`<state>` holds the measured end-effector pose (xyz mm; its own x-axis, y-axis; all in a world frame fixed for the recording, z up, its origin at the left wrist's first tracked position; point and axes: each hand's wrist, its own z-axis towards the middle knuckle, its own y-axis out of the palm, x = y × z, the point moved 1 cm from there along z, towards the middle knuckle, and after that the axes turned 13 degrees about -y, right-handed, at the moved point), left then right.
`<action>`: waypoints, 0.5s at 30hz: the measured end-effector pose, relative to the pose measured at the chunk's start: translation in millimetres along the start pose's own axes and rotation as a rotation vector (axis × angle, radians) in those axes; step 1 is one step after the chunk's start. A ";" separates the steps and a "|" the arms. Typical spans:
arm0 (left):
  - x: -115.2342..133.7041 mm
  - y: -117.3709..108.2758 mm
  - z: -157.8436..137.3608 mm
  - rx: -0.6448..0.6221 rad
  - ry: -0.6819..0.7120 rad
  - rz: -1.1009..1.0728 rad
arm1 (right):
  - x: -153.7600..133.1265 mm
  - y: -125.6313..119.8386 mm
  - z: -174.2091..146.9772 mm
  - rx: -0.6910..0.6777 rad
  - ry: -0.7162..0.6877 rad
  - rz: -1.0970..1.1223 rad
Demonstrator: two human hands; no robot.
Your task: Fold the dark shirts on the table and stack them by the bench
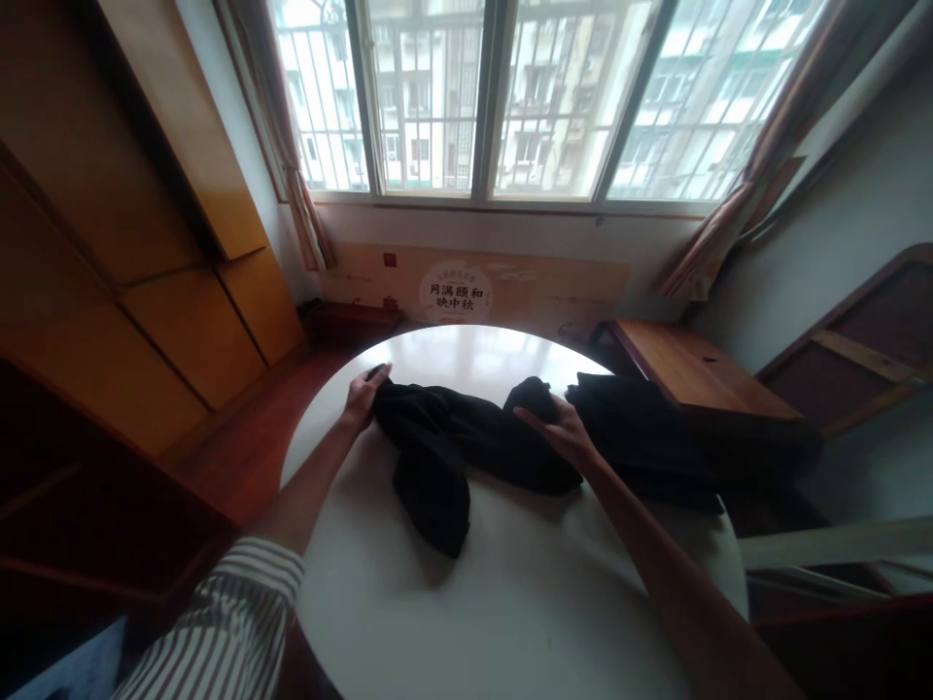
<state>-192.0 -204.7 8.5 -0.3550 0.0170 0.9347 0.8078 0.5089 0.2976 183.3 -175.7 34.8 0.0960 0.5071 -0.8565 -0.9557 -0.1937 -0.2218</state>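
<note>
A black garment lies crumpled across the round white table, and its exact kind I cannot make out. My left hand pinches it at its far left end. At the other end, my right hand grips a bunched part that rises off the table. One narrow part of the cloth, like a sleeve or leg, trails toward me between the two hands. Just right of my right hand is a folded black cloth, lying flat near the table's right edge.
The white table has a rounded edge all about. Beyond its right side stands a wooden desk. Orange-brown cabinets line the left wall. Behind the table, a printed banner hangs below a barred window with curtains.
</note>
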 end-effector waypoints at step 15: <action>56.7 62.9 -67.2 -0.175 0.451 0.139 | -33.1 13.3 -17.5 -0.450 0.020 0.061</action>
<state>-129.7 -229.6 93.2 -0.0307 -0.3190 0.9472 0.9134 0.3758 0.1562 172.2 -209.7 52.0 0.0532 0.4679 -0.8822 -0.7440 -0.5707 -0.3476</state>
